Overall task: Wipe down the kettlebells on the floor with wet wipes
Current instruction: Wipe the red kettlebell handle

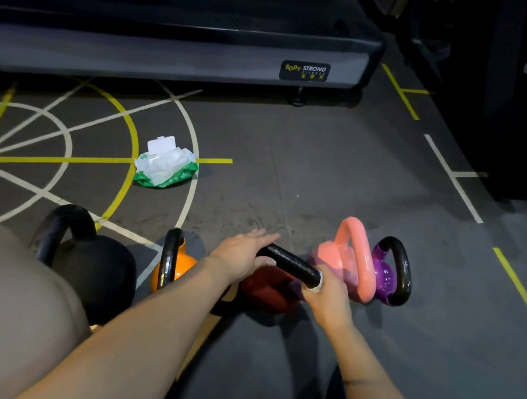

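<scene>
Dark red kettlebell (267, 288), black handle (290, 263), on grey floor (330, 161) between orange kettlebell (180, 267) and pink kettlebell (347, 257). Left hand (241, 252) rests on handle left end, fingers straight. Right hand (329, 297) clamps white wet wipe (317, 282) round handle right end.

The red round kettlebell (266, 291) at lower centre has a dull, matt body. Its black metal handle (289, 265) shows a faint pebbled sheen, and a soft, cloth-like white wet wipe (317, 282) lies against it. The pink kettlebell (349, 257) to its right looks smooth and satin-coated. The purple kettlebell (384, 280) and the orange kettlebell (181, 264) are glossy. The black kettlebell (96, 262) at lower left is matt. The green-and-white wipes packet (165, 166) is crinkled plastic film. The grey floor (328, 175) is matt and scuffed.
</scene>
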A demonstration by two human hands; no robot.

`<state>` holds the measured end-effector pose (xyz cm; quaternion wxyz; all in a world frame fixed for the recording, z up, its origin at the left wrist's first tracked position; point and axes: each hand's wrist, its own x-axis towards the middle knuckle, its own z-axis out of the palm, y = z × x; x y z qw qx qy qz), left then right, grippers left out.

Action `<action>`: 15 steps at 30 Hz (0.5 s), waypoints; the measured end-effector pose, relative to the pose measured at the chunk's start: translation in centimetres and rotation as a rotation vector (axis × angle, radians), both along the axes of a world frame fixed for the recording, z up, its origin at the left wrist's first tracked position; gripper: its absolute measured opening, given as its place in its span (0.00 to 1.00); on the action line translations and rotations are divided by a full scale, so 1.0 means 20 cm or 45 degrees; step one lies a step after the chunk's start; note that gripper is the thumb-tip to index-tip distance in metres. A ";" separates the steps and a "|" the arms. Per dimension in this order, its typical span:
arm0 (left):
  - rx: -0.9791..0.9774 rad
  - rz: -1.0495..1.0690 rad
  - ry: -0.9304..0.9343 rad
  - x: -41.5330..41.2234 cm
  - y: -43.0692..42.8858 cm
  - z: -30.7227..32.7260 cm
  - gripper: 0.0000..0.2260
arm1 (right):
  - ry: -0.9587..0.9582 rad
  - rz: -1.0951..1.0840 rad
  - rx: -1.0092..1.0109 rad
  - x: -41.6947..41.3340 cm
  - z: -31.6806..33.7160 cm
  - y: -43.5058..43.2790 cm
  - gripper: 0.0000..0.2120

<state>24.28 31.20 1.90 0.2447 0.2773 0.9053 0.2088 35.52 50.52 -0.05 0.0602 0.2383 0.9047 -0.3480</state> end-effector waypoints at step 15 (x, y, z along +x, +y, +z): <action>0.031 0.038 -0.035 0.01 0.01 -0.03 0.29 | 0.175 0.537 0.646 -0.15 0.05 -0.15 0.21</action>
